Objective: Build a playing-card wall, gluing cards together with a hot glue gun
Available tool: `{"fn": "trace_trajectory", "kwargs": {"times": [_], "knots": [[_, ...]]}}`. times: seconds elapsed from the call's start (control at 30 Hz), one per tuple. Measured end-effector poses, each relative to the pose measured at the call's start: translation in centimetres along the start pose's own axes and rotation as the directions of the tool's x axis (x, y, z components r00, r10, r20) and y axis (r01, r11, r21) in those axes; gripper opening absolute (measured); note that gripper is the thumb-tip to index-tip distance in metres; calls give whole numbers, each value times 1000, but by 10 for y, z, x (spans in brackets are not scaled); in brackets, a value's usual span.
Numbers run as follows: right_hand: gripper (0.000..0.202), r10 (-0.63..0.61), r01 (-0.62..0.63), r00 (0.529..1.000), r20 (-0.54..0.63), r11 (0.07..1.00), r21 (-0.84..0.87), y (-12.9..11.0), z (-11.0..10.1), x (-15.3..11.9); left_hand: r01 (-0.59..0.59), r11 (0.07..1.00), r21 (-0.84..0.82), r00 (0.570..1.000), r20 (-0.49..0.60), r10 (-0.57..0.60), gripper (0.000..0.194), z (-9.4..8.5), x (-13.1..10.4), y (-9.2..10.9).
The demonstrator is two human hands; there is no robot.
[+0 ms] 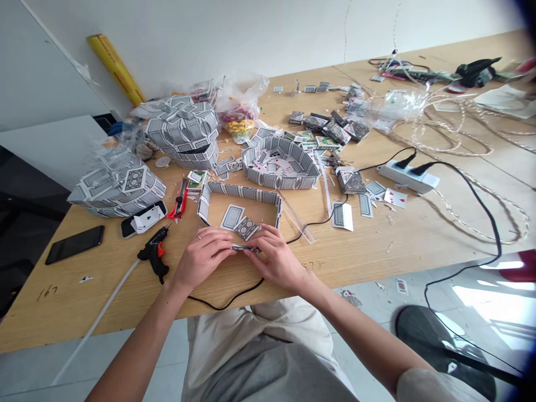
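Observation:
A wall frame of grey-patterned playing cards (247,192) stands on edge at the front of the table. At its near side, my left hand (205,254) and my right hand (274,254) pinch a narrow folded playing card (240,247) between their fingertips, one hand at each end. Whether this card is joined to the frame, I cannot tell. Two patterned cards lie inside the frame: a grey one (232,217) and a darker one (246,228) close to my fingers. Left of my hands rests a black hot glue gun (156,251).
A red utility knife (180,199), a phone (75,244) and card-covered boxes (121,187) stand or lie left. Behind the frame is a card-walled tray (285,181) with scraps. A power strip (408,176) sits right; a black cable runs near my hands. A clear ruler (299,218) lies beside the frame.

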State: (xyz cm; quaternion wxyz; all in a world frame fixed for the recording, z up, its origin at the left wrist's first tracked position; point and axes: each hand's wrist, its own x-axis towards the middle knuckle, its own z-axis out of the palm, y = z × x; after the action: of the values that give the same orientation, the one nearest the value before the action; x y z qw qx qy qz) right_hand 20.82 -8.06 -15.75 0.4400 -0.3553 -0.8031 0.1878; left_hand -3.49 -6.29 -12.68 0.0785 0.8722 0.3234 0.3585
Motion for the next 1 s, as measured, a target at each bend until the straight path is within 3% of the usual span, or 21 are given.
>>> {"fn": "trace_trajectory", "kwargs": {"times": [0.17,0.57,0.8,1.0], "knots": [[5,14,-14,1000,13,1000,8,0,-1,0,-22,1000,0,1000,-21,22,15,2,2,3],[5,17,-10,998,58,992,-122,-7,0,6,22,997,-71,990,144,-12,12,-2,9,-1],[9,12,5,995,101,985,-172,-12,3,11,8,995,-101,990,141,6,15,-3,11,-6],[8,37,-20,994,103,988,-155,-13,5,12,96,986,-134,976,206,-67,18,-3,12,-9]]}}
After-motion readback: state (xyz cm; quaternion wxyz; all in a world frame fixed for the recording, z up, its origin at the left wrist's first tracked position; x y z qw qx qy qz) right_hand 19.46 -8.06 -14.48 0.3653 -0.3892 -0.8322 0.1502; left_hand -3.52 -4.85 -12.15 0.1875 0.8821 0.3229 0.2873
